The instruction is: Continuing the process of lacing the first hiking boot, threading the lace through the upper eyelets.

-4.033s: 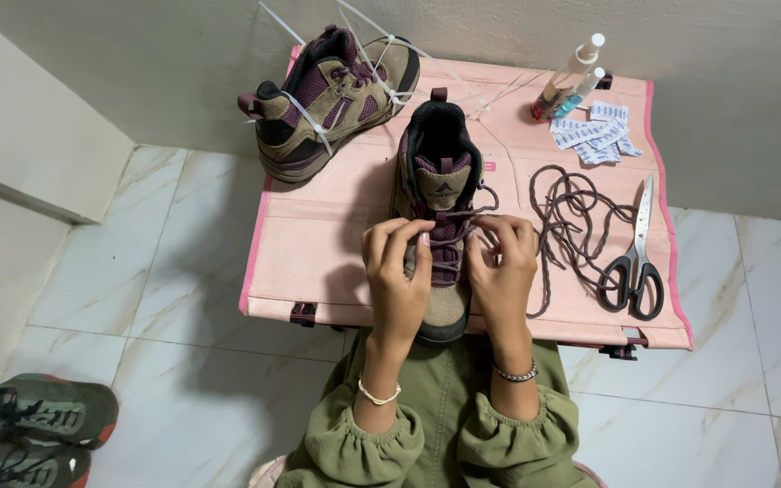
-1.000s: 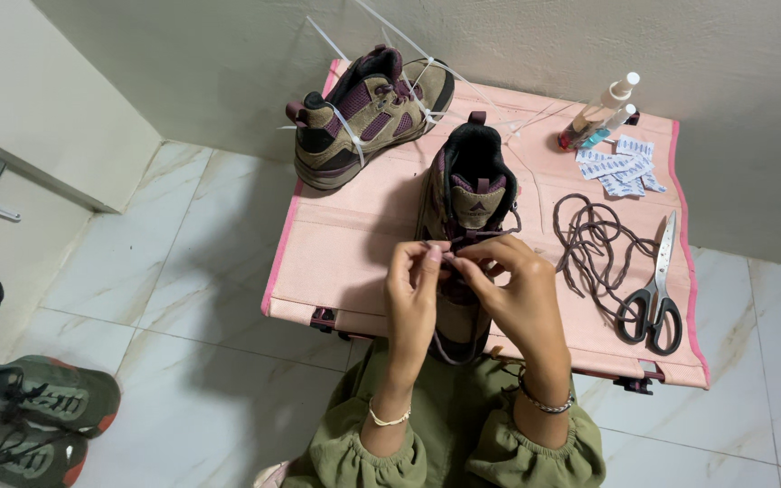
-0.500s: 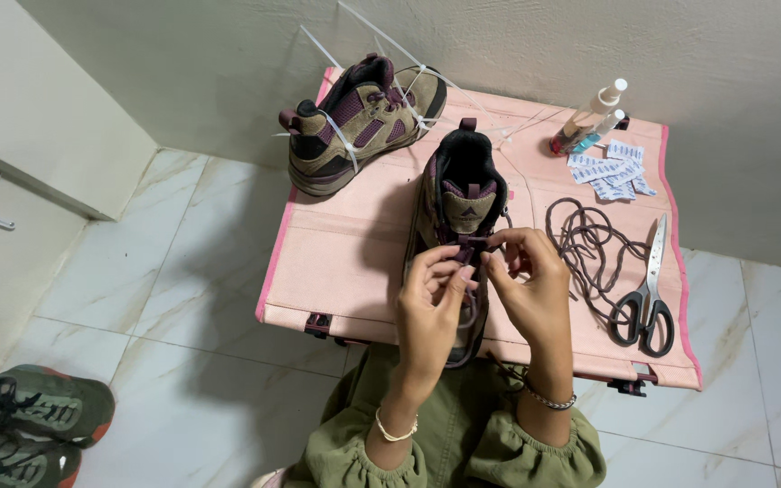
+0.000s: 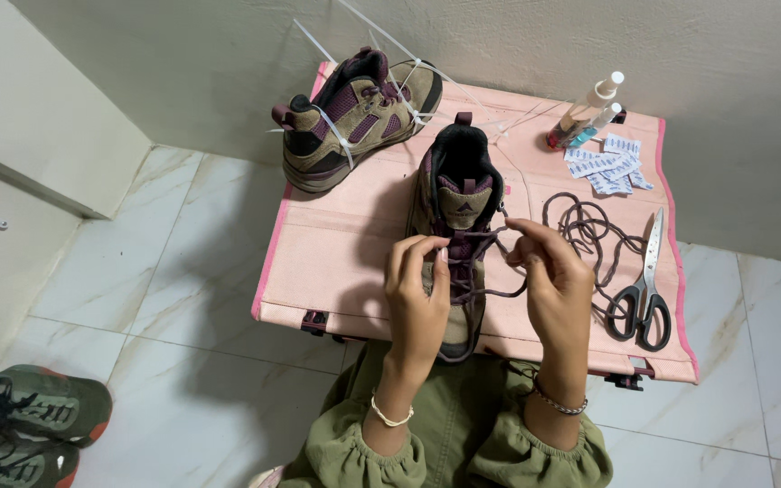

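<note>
I see the boot (image 4: 459, 237) standing toe toward me, near the middle of the pink table's (image 4: 336, 262) front edge, with a dark purple lace (image 4: 485, 291) partly threaded up its eyelets. My left hand (image 4: 418, 298) pinches the lace at the boot's left side, fingers closed on it. My right hand (image 4: 553, 285) grips the other end just right of the tongue, drawing it taut. I judge the lacing is midway: the lower eyelets look crossed, the upper ones still empty. The next move calls for feeding a lace tip cleanly through the next eyelet while keeping both sides even. A loose coil of lace (image 4: 585, 230) and scissors (image 4: 644, 289) lie toward the right edge; a second boot (image 4: 354, 117) sits at the far left corner.
</note>
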